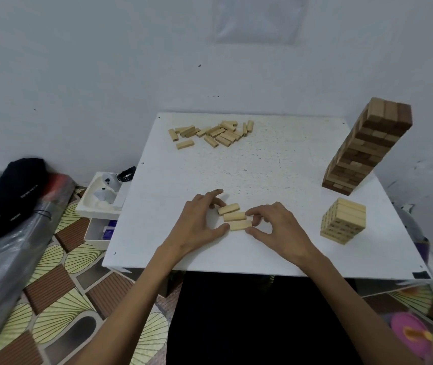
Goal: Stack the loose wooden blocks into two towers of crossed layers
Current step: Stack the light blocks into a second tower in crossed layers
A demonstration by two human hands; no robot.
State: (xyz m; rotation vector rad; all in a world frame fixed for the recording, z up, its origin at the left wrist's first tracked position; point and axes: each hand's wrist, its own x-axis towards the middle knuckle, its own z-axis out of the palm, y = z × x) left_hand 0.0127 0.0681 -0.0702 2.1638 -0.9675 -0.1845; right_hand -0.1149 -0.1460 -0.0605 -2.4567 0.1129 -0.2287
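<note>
Three pale wooden blocks [235, 216] lie side by side near the front of the white table [276, 159]. My left hand [200, 222] pinches their left ends between thumb and fingers. My right hand [276, 227] pinches their right ends the same way. A heap of several loose blocks [214, 133] lies at the table's back left. A tall tower of darker crossed layers [365, 147] stands at the right. In front of it stands a short pale tower [343, 220].
A white tray [99, 204] with small items sits off the table's left edge. A black cap [9, 196] rests on plastic-wrapped bundles at the far left. The wall runs close behind the table. A pink object [407, 334] lies on the floor at the lower right.
</note>
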